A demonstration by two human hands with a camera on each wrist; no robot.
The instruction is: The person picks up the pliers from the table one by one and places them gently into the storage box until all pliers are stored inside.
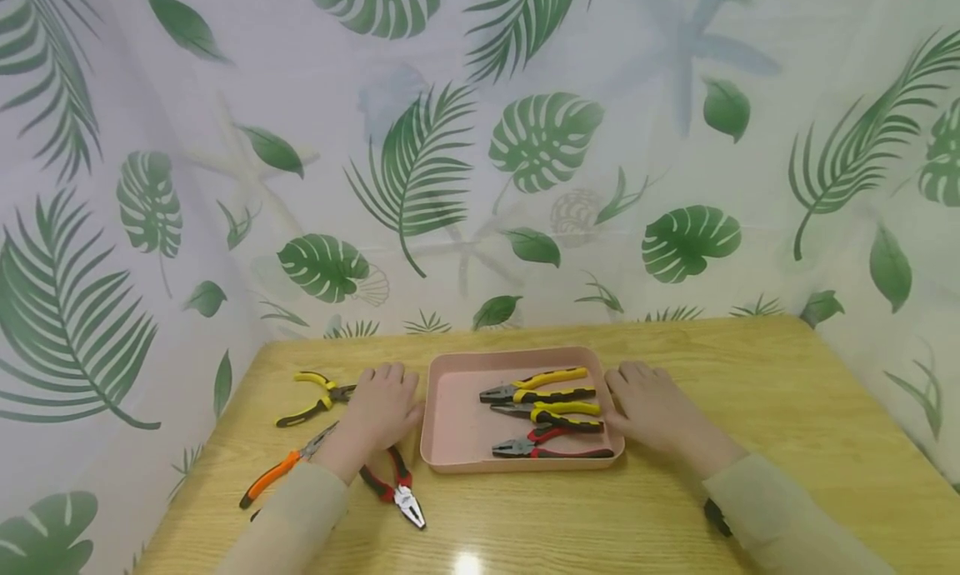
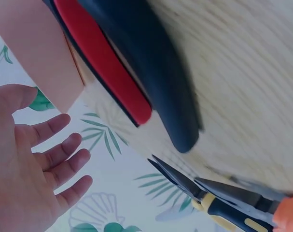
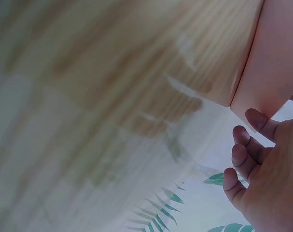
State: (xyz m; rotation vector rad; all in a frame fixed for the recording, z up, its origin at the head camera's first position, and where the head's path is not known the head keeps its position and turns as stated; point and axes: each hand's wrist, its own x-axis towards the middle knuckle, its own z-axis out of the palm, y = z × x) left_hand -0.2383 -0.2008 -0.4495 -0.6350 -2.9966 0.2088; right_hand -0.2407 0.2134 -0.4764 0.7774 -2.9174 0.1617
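A pink tray (image 1: 457,425) sits mid-table holding three pliers: two yellow-and-black pairs (image 1: 542,381) (image 1: 558,414) and a red-and-black pair (image 1: 551,447). My left hand (image 1: 381,408) lies flat on the table by the tray's left edge, fingers straight, holding nothing. In the left wrist view the left hand (image 2: 33,159) is spread beside the tray wall (image 2: 40,53). My right hand (image 1: 651,404) rests flat against the tray's right edge, fingers relaxed. Red-and-black pliers (image 1: 393,483) lie under my left wrist; their handles (image 2: 136,72) show close up.
Left of the tray lie yellow-and-black pliers (image 1: 315,392) and orange-handled long-nose pliers (image 1: 285,467). The wooden table (image 1: 750,392) is walled by a leaf-print curtain (image 1: 480,158) at the back and both sides. A dark wrist strap (image 1: 716,517) shows under my right sleeve.
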